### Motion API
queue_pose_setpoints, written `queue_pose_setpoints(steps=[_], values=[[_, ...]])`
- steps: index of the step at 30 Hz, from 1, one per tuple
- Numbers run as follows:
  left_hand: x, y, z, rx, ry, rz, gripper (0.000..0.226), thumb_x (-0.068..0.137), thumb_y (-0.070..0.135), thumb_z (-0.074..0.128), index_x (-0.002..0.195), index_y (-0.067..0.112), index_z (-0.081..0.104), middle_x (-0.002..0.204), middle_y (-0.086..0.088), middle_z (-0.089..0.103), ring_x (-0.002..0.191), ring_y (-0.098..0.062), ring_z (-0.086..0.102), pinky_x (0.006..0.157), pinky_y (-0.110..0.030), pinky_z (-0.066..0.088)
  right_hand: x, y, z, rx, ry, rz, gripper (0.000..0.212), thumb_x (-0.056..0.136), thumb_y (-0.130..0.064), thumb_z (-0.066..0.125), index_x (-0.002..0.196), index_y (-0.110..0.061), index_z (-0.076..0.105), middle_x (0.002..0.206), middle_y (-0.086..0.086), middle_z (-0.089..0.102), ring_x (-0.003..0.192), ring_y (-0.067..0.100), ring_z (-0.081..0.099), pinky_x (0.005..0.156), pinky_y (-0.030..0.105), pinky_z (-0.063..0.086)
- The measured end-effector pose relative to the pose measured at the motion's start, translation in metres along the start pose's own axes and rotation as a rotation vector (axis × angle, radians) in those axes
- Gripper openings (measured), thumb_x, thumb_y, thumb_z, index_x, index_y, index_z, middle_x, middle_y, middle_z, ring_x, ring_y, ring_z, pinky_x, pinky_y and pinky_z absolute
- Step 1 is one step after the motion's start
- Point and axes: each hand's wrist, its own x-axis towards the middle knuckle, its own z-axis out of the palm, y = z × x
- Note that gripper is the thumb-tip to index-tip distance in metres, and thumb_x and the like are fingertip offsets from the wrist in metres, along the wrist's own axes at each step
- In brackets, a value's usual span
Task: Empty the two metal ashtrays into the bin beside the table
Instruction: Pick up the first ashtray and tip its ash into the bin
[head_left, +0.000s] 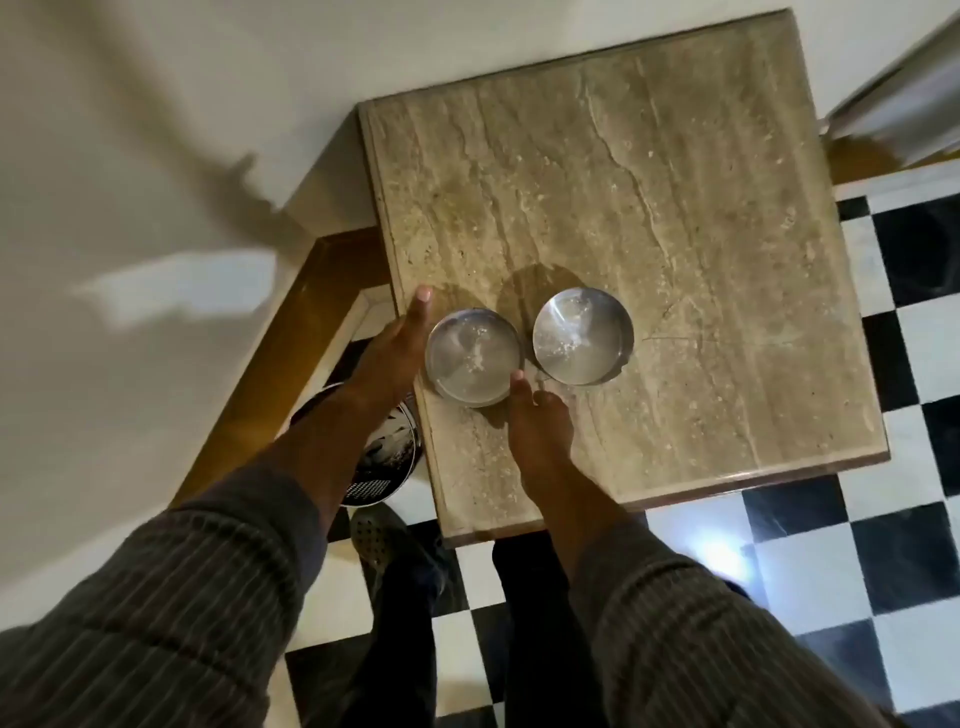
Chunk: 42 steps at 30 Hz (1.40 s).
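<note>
Two round metal ashtrays stand side by side on a square stone table (675, 208). The left ashtray (474, 356) holds pale ash and sits near the table's left edge. The right ashtray (583, 335) also shows a little ash. My left hand (397, 348) lies flat against the left ashtray's left side, fingers stretched out. My right hand (537, 421) rests on the table with its fingertips touching the left ashtray's near right rim. Neither hand has lifted it. The metal bin (387, 452) stands on the floor left of the table, partly hidden by my left forearm.
A white wall runs along the left and back, with a wooden skirting board (291, 332) below it. The floor (883, 545) is black and white checkered tile. My legs and a shoe (374, 530) are below the table's near edge.
</note>
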Motion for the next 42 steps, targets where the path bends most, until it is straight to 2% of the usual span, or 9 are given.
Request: queue_pose_setpoints(steps=[8, 12, 16, 20, 25, 28, 32, 38, 42], values=[[0.093, -0.068, 0.061, -0.162, -0.246, -0.222, 0.129, 0.041, 0.107, 0.026, 0.143, 0.032, 0.051, 0.151, -0.01, 0.05, 0.135, -0.032, 0.049, 0.113, -0.055, 0.036, 0.058, 0.021, 0.014, 0.129, 0.133, 0.11, 0.028, 0.078, -0.009, 0.056, 0.106, -0.006, 0.059, 0.105, 0.014, 0.066, 0.093, 0.03, 0.064, 0.085, 0.047, 0.058], [0.097, -0.077, 0.038, -0.258, -0.207, -0.247, 0.099, 0.059, 0.099, 0.026, 0.115, 0.029, 0.069, 0.119, -0.001, 0.07, 0.107, -0.017, 0.065, 0.089, -0.04, 0.052, 0.066, 0.012, 0.02, 0.232, -0.09, 0.147, 0.019, 0.085, 0.0, 0.051, 0.103, -0.003, 0.056, 0.103, 0.019, 0.062, 0.087, 0.035, 0.067, 0.052, 0.033, 0.061], [0.115, -0.088, 0.017, -0.291, -0.302, -0.318, 0.078, 0.083, 0.083, 0.029, 0.107, 0.015, 0.061, 0.105, -0.004, 0.064, 0.098, -0.025, 0.061, 0.089, -0.05, 0.052, 0.061, 0.004, -0.002, 0.107, -0.362, 0.087, 0.018, 0.089, 0.001, 0.056, 0.103, -0.009, 0.057, 0.105, 0.016, 0.067, 0.084, 0.03, 0.071, 0.068, 0.038, 0.062], [0.125, -0.082, -0.022, -0.128, -0.459, -0.444, 0.07, 0.072, 0.071, 0.066, 0.112, 0.014, 0.057, 0.112, -0.011, 0.064, 0.097, -0.032, 0.064, 0.075, -0.045, 0.058, 0.047, -0.008, 0.002, 0.006, -0.499, -0.054, 0.034, 0.082, -0.004, 0.071, 0.11, -0.016, 0.056, 0.115, 0.015, 0.065, 0.099, 0.031, 0.069, 0.077, 0.041, 0.061], [0.123, -0.089, -0.081, 0.105, -0.667, -0.494, 0.079, 0.041, 0.056, 0.086, 0.106, 0.016, 0.067, 0.108, -0.015, 0.07, 0.105, -0.035, 0.065, 0.098, -0.053, 0.051, 0.019, -0.024, 0.061, -0.394, -0.542, -0.493, 0.04, 0.078, -0.012, 0.076, 0.093, -0.042, 0.055, 0.102, -0.013, 0.065, 0.089, 0.009, 0.07, 0.08, 0.033, 0.059], [0.125, -0.116, -0.11, 0.295, -0.749, -0.458, 0.091, 0.03, 0.055, 0.093, 0.111, 0.02, 0.07, 0.11, -0.012, 0.071, 0.097, -0.032, 0.067, 0.086, -0.046, 0.056, 0.008, -0.02, 0.101, -0.516, -0.623, -0.68, 0.038, 0.077, -0.017, 0.077, 0.094, -0.044, 0.055, 0.095, -0.026, 0.061, 0.087, -0.011, 0.062, 0.077, 0.012, 0.051], [0.118, -0.154, -0.12, 0.516, -0.596, -0.272, 0.111, 0.051, 0.049, 0.087, 0.147, 0.025, 0.035, 0.133, -0.006, 0.053, 0.109, -0.024, 0.057, 0.084, -0.036, 0.049, 0.006, -0.003, 0.13, -0.727, -0.708, -0.876, 0.057, 0.078, -0.026, 0.077, 0.129, -0.028, 0.052, 0.121, -0.014, 0.057, 0.111, 0.002, 0.055, 0.099, 0.032, 0.049], [0.084, -0.255, -0.105, 0.837, -0.188, 0.304, 0.142, 0.046, 0.067, 0.085, 0.155, 0.016, 0.009, 0.157, -0.006, 0.032, 0.137, -0.026, 0.036, 0.106, -0.037, 0.04, 0.002, 0.019, 0.116, -0.916, -0.558, -1.212, 0.124, 0.065, -0.068, 0.068, 0.152, -0.015, -0.004, 0.162, 0.001, -0.011, 0.149, 0.012, -0.012, 0.117, 0.015, -0.002], [0.077, -0.285, -0.101, 0.769, -0.105, 0.406, 0.142, 0.044, 0.074, 0.079, 0.155, 0.019, 0.009, 0.156, -0.004, 0.032, 0.138, -0.023, 0.035, 0.108, -0.039, 0.041, -0.023, 0.001, 0.115, -0.704, -0.356, -1.451, 0.126, 0.058, -0.073, 0.071, 0.142, 0.004, 0.015, 0.147, 0.048, 0.008, 0.142, 0.055, 0.007, 0.12, 0.055, 0.007]])
